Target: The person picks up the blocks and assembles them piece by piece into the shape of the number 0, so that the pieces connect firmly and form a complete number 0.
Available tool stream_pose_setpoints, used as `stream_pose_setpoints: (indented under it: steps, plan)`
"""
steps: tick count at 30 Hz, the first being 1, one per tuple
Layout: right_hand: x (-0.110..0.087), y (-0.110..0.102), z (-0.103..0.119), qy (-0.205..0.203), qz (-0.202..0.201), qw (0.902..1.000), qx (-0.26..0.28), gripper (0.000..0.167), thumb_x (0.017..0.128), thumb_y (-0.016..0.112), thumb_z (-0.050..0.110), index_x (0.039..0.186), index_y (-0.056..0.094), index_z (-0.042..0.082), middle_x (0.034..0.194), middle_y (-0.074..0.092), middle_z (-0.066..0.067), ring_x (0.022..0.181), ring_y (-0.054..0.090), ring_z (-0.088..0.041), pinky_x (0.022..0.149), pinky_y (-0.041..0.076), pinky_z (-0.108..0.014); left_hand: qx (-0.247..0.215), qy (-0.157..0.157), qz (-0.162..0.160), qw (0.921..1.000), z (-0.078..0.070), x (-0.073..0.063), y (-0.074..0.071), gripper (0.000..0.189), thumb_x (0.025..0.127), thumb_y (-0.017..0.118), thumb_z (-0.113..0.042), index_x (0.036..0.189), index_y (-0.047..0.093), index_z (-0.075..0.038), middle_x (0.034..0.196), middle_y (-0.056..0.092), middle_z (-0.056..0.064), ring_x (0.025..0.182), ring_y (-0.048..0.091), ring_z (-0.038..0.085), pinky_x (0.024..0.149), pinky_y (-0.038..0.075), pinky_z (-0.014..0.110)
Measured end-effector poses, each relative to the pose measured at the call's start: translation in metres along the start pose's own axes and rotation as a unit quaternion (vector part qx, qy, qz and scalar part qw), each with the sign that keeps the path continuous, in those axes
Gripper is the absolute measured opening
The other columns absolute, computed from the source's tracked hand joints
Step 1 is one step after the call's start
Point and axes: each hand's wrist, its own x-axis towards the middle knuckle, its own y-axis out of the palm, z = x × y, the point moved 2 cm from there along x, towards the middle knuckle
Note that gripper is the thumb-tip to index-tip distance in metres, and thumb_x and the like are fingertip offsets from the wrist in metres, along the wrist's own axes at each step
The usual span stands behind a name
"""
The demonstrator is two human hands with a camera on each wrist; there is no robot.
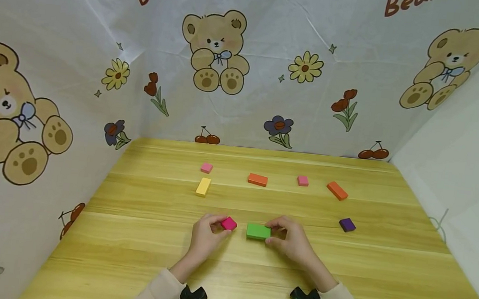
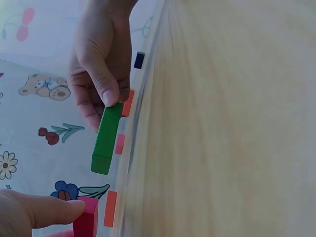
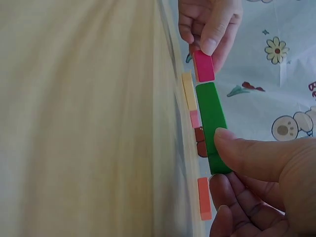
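Observation:
My left hand pinches a small magenta block between thumb and fingers. To its right, my right hand grips the right end of a longer green block. A short gap parts the two blocks in the head view. In the right wrist view the magenta block stands just beyond the far end of the green block, with the thumb along the green one's side. From the left wrist, the green block shows its near end facing the magenta block.
Behind the hands lie a yellow block, a pink block, an orange block, a second pink block and a second orange block. A purple block sits right of my right hand. Bear-printed cloth backs the wooden table.

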Motion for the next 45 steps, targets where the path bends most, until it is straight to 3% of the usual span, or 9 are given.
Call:
stream_pose_setpoints:
  steps: [8, 17, 29, 45]
  plan:
    - [-0.02, 0.005, 0.007, -0.015, 0.021, 0.9997, -0.001, 0.029, 0.076, 0.082, 0.007, 0.103, 0.072, 0.013, 0.1, 0.066, 0.005, 0.091, 0.062, -0.018, 0.08, 0.05, -0.028, -0.006, 0.028, -0.008, 0.9995, 0.001, -0.018, -0.002, 0.031, 0.071, 0.084, -0.001, 0.101, 0.075, 0.001, 0.093, 0.069, 0.009, 0.077, 0.063, 0.019, 0.065, 0.05, 0.022]
    - [-0.03, 0.007, 0.009, -0.008, 0.031, 0.9995, 0.007, 0.029, 0.076, 0.082, 0.007, 0.102, 0.072, 0.014, 0.096, 0.065, 0.006, 0.089, 0.06, -0.016, 0.078, 0.05, -0.025, 0.001, 0.023, -0.024, 0.9994, 0.001, -0.029, 0.003, 0.032, 0.07, 0.084, -0.002, 0.102, 0.075, -0.001, 0.094, 0.07, 0.007, 0.077, 0.062, 0.015, 0.068, 0.051, 0.021]
    - [-0.032, 0.012, 0.008, -0.012, 0.052, 0.9983, 0.025, 0.028, 0.076, 0.082, 0.009, 0.101, 0.071, 0.01, 0.097, 0.066, 0.0, 0.088, 0.06, -0.018, 0.076, 0.052, -0.024, 0.025, 0.045, -0.029, 0.9982, 0.001, -0.032, 0.007, 0.032, 0.069, 0.084, 0.0, 0.1, 0.076, -0.002, 0.093, 0.07, 0.006, 0.077, 0.063, 0.015, 0.069, 0.053, 0.023]
    - [-0.032, 0.013, 0.005, -0.034, 0.061, 0.9973, 0.022, 0.029, 0.077, 0.082, 0.009, 0.103, 0.07, 0.01, 0.099, 0.065, -0.001, 0.087, 0.06, -0.018, 0.078, 0.052, -0.025, 0.048, 0.076, 0.005, 0.9959, 0.009, -0.033, 0.012, 0.033, 0.068, 0.085, -0.001, 0.1, 0.075, -0.002, 0.093, 0.069, 0.003, 0.079, 0.064, 0.015, 0.069, 0.052, 0.023]
